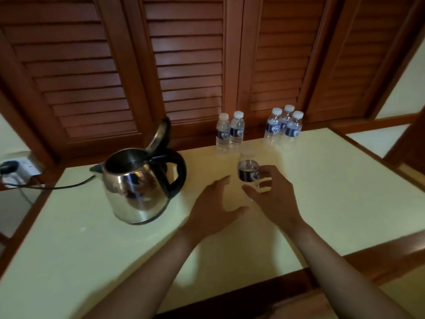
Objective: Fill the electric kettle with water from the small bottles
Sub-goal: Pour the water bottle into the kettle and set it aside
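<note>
I'm looking down on a pale cream, wood-edged tabletop (92,261). At ten o'clock on it stands a shiny steel electric kettle (135,185), black handle, lid tipped up. A black power cord (69,185) trails off its left edge. At twelve o'clock, two small clear capped water bottles (230,132) stand touching; at one o'clock, three more blue-labelled bottles (284,128) cluster together.

Glossy polished metal kettle (135,187); clear plastic bottles (236,131); matt pale tabletop (92,249), possibly laminate; varnished wood shutters (184,54)
</note>
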A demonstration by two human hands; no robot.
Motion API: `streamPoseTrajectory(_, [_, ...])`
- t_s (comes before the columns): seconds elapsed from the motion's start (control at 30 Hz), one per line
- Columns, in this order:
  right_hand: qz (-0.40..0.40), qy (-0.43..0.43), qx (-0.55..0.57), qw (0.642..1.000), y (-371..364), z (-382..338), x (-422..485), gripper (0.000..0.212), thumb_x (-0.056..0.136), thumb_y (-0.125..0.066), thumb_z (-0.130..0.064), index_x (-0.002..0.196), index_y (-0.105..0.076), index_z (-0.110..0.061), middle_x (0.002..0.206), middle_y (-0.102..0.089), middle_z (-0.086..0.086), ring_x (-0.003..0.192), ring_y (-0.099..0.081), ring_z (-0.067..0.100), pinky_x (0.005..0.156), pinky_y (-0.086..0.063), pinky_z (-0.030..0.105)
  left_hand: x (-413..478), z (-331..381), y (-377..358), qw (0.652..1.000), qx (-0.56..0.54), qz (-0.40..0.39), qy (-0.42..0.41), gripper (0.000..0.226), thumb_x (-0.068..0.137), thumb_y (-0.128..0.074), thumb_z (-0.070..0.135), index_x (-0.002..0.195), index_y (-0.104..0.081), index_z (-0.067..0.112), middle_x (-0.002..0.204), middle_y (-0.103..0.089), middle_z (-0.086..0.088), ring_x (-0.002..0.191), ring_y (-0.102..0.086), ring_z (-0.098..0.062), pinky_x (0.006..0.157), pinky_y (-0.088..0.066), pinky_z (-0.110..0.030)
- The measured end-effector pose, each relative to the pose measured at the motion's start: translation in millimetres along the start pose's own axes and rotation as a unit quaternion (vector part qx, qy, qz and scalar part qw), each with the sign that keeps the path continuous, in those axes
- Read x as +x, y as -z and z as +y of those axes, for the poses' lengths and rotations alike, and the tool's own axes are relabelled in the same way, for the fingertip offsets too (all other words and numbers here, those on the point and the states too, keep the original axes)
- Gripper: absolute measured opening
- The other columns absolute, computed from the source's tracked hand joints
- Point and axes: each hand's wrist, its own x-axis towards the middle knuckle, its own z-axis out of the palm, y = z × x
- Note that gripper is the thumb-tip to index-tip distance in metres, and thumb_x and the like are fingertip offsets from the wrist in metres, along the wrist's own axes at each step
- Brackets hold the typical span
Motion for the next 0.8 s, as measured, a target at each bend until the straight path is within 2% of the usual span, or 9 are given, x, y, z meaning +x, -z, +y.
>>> streamPoseTrajectory(0.07, [0.024, -0.023, 0.003, 0.999, 13.3, 31.9, 21.4, 0.052, 0.074, -0.086, -0.036, 0.114, -0.055, -0.026, 0.105, -0.065, -0.013, 0.082, -0.065, 0.003, 0.066, -0.052, 0.017, 27.2, 4.4, -9.6, 0.998, 0.044, -0.004, 0.033, 0.099, 0.079, -0.066, 0.071, 0.158, -0.022, 0.029, 0.158, -0.037, 0.007, 0.143, -0.037, -0.017, 0.116, -0.033, -0.036])
streamPoseTrajectory(0.17, [0.053, -0.060, 0.009, 0.997, 26.4, 70.4, 51.5, 0.057, 0.073, -0.087, -0.036, 0.118, -0.056, -0.021, 0.107, -0.066, -0.007, 0.084, -0.066, 0.009, 0.068, -0.053, 0.023, 60.8, 2.9, -23.1, 0.991, 0.107, 0.041, 0.065, 0.100, 0.076, -0.060, 0.079, 0.155, -0.031, 0.026, 0.152, -0.046, 0.002, 0.142, -0.041, -0.021, 0.117, -0.032, -0.038])
streamPoseTrajectory(0.27, [0.063, -0.075, 0.025, 0.995, 33.9, 96.6, 77.3, 0.058, 0.073, -0.087, -0.037, 0.118, -0.055, -0.018, 0.109, -0.067, -0.004, 0.086, -0.065, 0.010, 0.070, -0.055, 0.027, 82.8, -8.6, -36.8, 0.979, 0.179, 0.034, 0.095, 0.095, 0.083, -0.043, 0.083, 0.156, -0.029, 0.024, 0.163, -0.030, 0.001, 0.153, -0.018, -0.025, 0.124, -0.014, -0.045])
streamPoseTrajectory(0.37, [0.081, -0.075, 0.036, 0.993, 37.0, 115.8, 101.5, 0.056, 0.073, -0.087, -0.036, 0.112, -0.051, -0.021, 0.107, -0.065, -0.006, 0.086, -0.065, 0.012, 0.072, -0.057, 0.035, 90.6, -15.6, -46.1, 0.966, 0.226, 0.026, 0.127, 0.095, 0.086, -0.029, 0.084, 0.159, -0.024, 0.024, 0.169, -0.013, 0.004, 0.156, -0.001, -0.021, 0.126, -0.001, -0.044])
streamPoseTrajectory(0.43, [0.088, -0.084, 0.028, 0.992, 37.7, 123.8, 117.8, 0.054, 0.073, -0.087, -0.039, 0.107, -0.048, -0.024, 0.106, -0.064, -0.006, 0.087, -0.065, 0.015, 0.071, -0.055, 0.034, 93.1, -16.6, -48.8, 0.961, 0.240, 0.029, 0.132, 0.095, 0.085, -0.024, 0.086, 0.159, -0.021, 0.027, 0.169, -0.008, 0.007, 0.156, 0.003, -0.018, 0.126, 0.000, -0.043])
streamPoseTrajectory(0.57, [0.105, -0.085, 0.010, 0.991, 33.2, 137.2, 144.1, 0.049, 0.074, -0.085, -0.041, 0.102, -0.051, -0.019, 0.105, -0.064, -0.003, 0.089, -0.063, 0.019, 0.066, -0.042, 0.027, 94.0, -18.4, -50.8, 0.959, 0.248, 0.025, 0.138, 0.096, 0.083, -0.022, 0.088, 0.160, -0.018, 0.030, 0.169, -0.004, 0.011, 0.155, 0.008, -0.014, 0.126, 0.002, -0.042])
streamPoseTrajectory(0.8, [0.149, -0.049, -0.002, 0.988, 18.7, 153.3, 166.6, 0.045, 0.073, -0.081, -0.043, 0.093, -0.051, -0.017, 0.094, -0.056, -0.004, 0.091, -0.054, 0.025, 0.075, -0.047, 0.041, 94.4, -18.5, -51.1, 0.958, 0.247, 0.034, 0.140, 0.094, 0.083, -0.024, 0.089, 0.159, -0.020, 0.033, 0.168, -0.004, 0.015, 0.155, 0.008, -0.010, 0.126, 0.002, -0.040])
